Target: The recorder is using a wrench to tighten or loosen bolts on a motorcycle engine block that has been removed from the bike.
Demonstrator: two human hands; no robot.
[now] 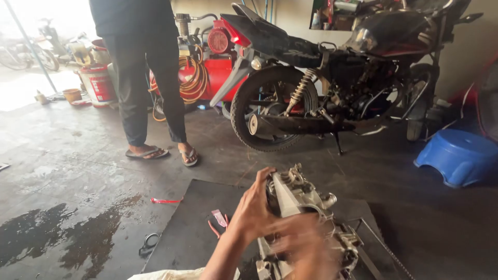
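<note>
Left hand point(254, 207) grips the grey engine block point(298, 199), fingers curled onto its left side. Right hand point(306, 249) in front of the block is blurred; its grasp cannot be told. Block sits over the dark mat point(192, 228), its lower part cut off. Beyond the block stands a motorcycle point(321, 78); left of that, a red-and-white bucket point(97, 83).

Motorcycle repair workshop: stripped motorcycle point(332, 78), red air compressor point(207, 67).

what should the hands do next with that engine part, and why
Probably steady it first. The left hand grips the side of the grey engine assembly, upright on the dark mat, while the right hand is motion-blurred across its front, so its grip is unclear.
</note>
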